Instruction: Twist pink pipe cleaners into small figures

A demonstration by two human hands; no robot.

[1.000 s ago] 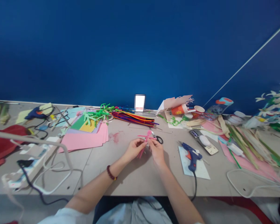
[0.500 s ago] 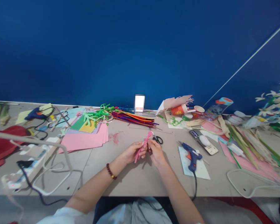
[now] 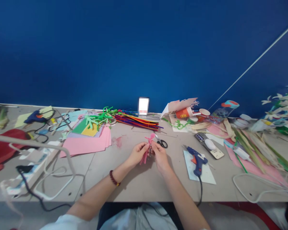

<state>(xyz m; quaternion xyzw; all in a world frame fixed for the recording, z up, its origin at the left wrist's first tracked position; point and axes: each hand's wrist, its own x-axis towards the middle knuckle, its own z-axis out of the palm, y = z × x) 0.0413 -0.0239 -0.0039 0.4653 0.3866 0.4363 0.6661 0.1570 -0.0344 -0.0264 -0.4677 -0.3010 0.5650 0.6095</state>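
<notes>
My left hand (image 3: pixel 140 154) and my right hand (image 3: pixel 159 156) meet over the grey tabletop (image 3: pixel 134 188), pinching a bundle of pink pipe cleaners (image 3: pixel 147 150) between their fingers. A looped pink tuft sticks up above my fingertips, and several strands hang below them. Black-handled scissors (image 3: pixel 161 142) lie just beyond my right hand, not touching it. A dark beaded bracelet (image 3: pixel 113 178) circles my left wrist.
A blue glue gun (image 3: pixel 196 161) rests on white card to the right, beside a phone (image 3: pixel 209 146). Pink paper sheets (image 3: pixel 85 143) lie to the left. Colored pipe cleaners (image 3: pixel 136 122) lie at the back. A white cable loop (image 3: pixel 254 188) sits at front right.
The pink pipe cleaners have gone from a long diagonal piece to a shorter bunch with a tuft on top. My hands have turned it upright and drawn closer together.
</notes>
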